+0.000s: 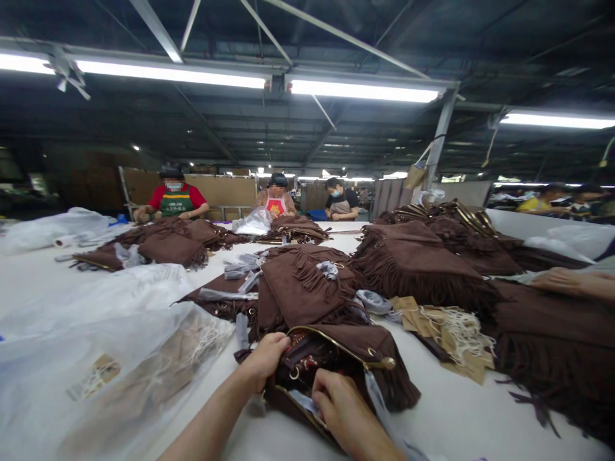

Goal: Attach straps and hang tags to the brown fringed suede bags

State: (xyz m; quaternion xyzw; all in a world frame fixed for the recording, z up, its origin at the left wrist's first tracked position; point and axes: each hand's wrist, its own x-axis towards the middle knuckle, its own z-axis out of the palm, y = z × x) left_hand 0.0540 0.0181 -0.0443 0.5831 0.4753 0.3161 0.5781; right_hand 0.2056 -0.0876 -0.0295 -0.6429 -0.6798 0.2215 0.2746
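Observation:
A dark brown fringed handbag lies on the white table in front of me. Its gold-coloured frame gapes wide, and a patterned lining shows inside. My left hand is closed on the left end of the bag's mouth, thumb on the rim. Over the opening, my right hand has its fingers curled down into the near side; what they hold is hidden. A strip of clear plastic shows beside those fingers, and another plastic-wrapped piece hangs from the frame's right end.
More brown fringed bags lie just beyond, with a tall pile to the right. Brown tags with white strings sit near that pile. Clear plastic bags cover the left. A co-worker's hand rests at right; other people work across the table.

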